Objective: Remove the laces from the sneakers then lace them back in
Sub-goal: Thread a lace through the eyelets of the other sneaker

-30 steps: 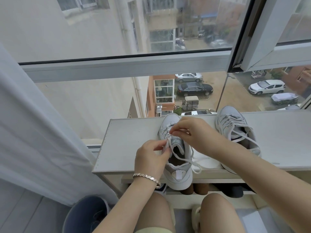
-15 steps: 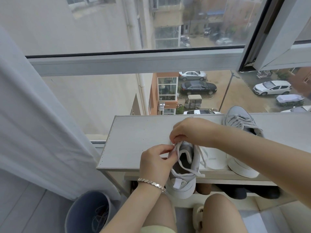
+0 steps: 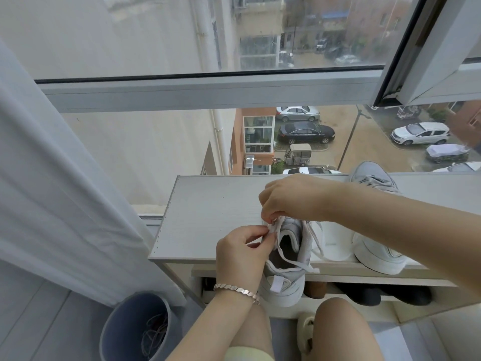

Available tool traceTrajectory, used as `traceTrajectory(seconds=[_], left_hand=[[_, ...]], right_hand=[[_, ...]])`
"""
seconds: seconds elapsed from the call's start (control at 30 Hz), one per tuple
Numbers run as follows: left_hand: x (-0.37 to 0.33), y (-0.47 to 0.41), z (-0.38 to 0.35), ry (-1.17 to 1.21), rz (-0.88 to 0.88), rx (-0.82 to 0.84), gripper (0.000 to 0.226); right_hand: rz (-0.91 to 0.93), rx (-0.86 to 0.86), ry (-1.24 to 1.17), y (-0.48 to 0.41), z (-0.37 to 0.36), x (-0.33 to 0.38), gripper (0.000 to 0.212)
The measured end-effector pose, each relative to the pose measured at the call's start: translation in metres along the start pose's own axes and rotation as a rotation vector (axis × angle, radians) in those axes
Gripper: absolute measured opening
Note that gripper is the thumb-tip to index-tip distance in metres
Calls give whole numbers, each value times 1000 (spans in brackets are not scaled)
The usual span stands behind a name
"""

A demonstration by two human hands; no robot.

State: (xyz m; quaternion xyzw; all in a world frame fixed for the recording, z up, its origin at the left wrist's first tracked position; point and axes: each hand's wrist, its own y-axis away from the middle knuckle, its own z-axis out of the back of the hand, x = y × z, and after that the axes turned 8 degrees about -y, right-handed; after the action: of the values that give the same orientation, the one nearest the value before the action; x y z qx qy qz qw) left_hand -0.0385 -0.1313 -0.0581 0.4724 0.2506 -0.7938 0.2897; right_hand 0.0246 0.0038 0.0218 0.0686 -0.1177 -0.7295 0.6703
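The near sneaker (image 3: 286,259) is set at the front edge of the pale tabletop (image 3: 208,217), with its heel hanging past that edge above the person's knees. A wide bare stretch of tabletop is left on its left, up to the left edge, beyond which a white curtain (image 3: 52,178) hangs and a grey bin (image 3: 132,332) stands on the floor. Close on the right, the second sneaker (image 3: 374,246) is placed, partly hidden behind the right forearm. The near sneaker is seen to be light grey and white, its tongue raised and its mouth open, with a loose white lace (image 3: 291,261) trailing across the opening. Its long axis runs from the person toward the window, toe away, the toe being hidden under the right hand (image 3: 291,199). The lace is pinched by the right hand at the upper left eyelets, and just beside it the lace is pinched by the left hand (image 3: 239,254).
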Motion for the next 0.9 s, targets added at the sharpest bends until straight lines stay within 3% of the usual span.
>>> traceTrajectory(seconds=[0.17,0.5,0.9], left_hand=[[3,4,-2,19,-37,-43,10],[17,15,-6,-160,-381,-163,9],[22,14,-7,-105,-367,-126,10]], right_hand=[[-6,-40,-5,2,-7,0,22],[-43,-174,-228,23,-25,6,19],[-55,-162,-169,25,-21,7,21]])
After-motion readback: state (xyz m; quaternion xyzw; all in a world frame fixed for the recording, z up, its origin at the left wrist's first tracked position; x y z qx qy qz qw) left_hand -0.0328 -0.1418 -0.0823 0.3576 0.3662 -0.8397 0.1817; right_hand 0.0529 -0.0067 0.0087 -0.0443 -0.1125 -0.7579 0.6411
